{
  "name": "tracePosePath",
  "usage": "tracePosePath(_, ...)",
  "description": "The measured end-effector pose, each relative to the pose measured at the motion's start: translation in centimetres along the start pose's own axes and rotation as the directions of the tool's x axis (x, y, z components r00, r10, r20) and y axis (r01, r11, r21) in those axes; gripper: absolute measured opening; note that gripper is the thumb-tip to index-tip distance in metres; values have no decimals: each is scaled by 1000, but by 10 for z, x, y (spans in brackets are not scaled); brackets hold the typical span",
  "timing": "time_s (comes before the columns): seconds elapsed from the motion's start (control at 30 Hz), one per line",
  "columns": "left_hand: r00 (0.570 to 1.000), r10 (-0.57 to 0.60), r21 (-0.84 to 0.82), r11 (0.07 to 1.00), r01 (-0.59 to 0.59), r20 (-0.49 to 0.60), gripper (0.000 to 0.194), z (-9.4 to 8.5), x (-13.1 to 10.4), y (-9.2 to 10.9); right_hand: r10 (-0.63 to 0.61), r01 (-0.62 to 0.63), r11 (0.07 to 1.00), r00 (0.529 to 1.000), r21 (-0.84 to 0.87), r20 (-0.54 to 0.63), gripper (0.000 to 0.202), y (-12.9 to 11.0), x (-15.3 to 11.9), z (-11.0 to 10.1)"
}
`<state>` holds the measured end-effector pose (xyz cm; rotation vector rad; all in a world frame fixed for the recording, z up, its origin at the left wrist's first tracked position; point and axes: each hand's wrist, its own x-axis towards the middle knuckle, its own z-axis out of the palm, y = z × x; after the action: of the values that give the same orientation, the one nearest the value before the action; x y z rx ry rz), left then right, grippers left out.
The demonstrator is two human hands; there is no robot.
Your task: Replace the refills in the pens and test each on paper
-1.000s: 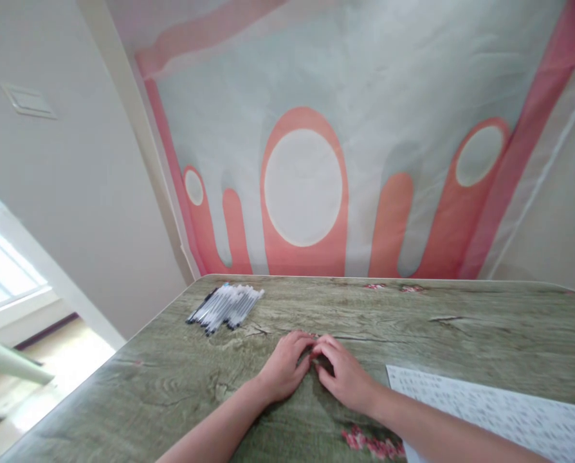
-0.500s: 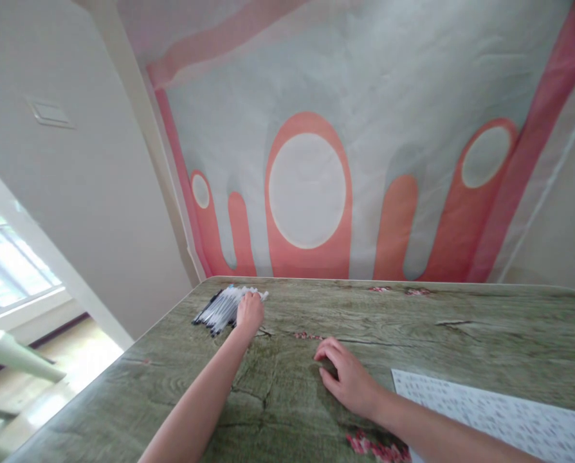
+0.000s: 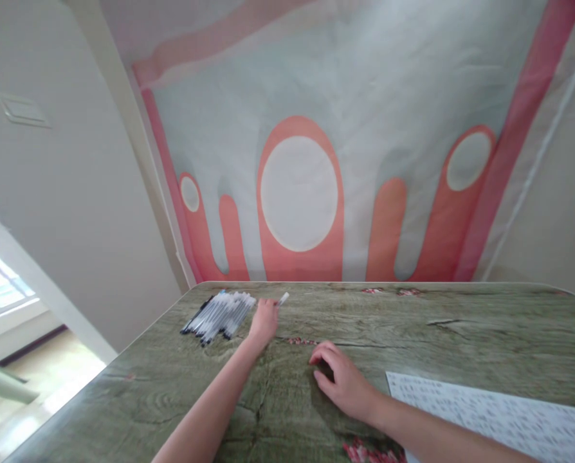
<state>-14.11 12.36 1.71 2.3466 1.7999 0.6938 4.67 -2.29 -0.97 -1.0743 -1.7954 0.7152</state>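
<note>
A pile of clear pens (image 3: 219, 313) with black tips lies at the far left of the table, side by side. Just right of the pile, my left hand (image 3: 266, 319) is closed on a single pen (image 3: 283, 298); its pale end sticks out past my fingers and the rest is hidden. Lower and further right, my right hand (image 3: 339, 379) rests over the wood with fingers curved and thumb apart, holding nothing. Under my right forearm lies a white sheet (image 3: 490, 408) covered in small dark marks.
The wood-patterned table (image 3: 442, 350) has printed pink flowers. Behind its far edge rises a wall covering (image 3: 300, 263) with pink shapes. To the left are a white wall with a switch (image 3: 24, 110) and a pale green furniture leg (image 3: 5, 381).
My left hand has moved right, away from the pile, with one pen now in its fingers. The right hand keeps nearly the same pose. The view has shifted slightly.
</note>
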Motion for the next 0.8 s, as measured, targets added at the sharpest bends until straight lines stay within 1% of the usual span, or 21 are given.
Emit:
tracePosePath(0.03,1000,25,-179,984,-21,19,22,4,-3,13,56,-54,996,998,67,-25,12,3,3,0)
tracePosePath(0.07,997,27,-364,932,3,76,22,8,-6,28,135,-124,980,989,156,-60,10,7,7,-1)
tracePosePath(0.1,986,17,-526,847,74,167,23,12,-10,43,234,-200,944,967,262,-104,13,11,11,-4)
tracePosePath(0.13,964,22,-651,742,162,265,22,16,-15,59,340,-264,887,929,378,-149,18,16,17,-9)
tracePosePath(0.17,939,46,-750,615,243,342,21,19,-19,75,439,-302,818,878,490,-191,24,21,23,-16)
tracePosePath(0.2,914,75,-821,473,320,399,19,22,-24,91,517,-313,754,825,577,-229,30,26,29,-24)
tracePosePath(0.23,895,97,-861,334,383,436,17,24,-28,105,558,-300,714,789,633,-255,33,31,35,-35)
tracePosePath(0.27,871,116,-867,225,446,478,16,27,-31,117,576,-285,696,770,660,-274,36,35,40,-46)
tracePosePath(0.33,814,154,-828,83,554,560,13,33,-35,138,570,-282,684,783,673,-251,39,44,48,-68)
tracePosePath(0.37,788,172,-803,30,596,591,11,36,-35,146,573,-301,675,789,674,-222,39,47,51,-78)
tracePosePath(0.43,753,203,-762,-49,646,626,8,44,-34,160,589,-339,648,791,682,-166,38,54,53,-93)
tracePosePath(0.53,727,199,-721,-113,684,658,7,57,-28,178,577,-333,637,804,696,-143,37,63,52,-104)
tracePosePath(0.6,728,162,-713,-147,685,666,6,67,-23,188,556,-306,640,818,705,-149,37,69,51,-107)
tracePosePath(0.67,743,127,-720,-185,669,657,6,75,-19,194,556,-301,633,818,713,-148,37,74,49,-109)
tracePosePath(0.73,756,112,-727,-215,652,645,9,82,-17,197,571,-317,628,808,711,-145,38,77,49,-110)
tracePosePath(0.8,763,116,-729,-236,643,636,11,86,-17,197,568,-333,658,809,676,-154,38,80,48,-112)
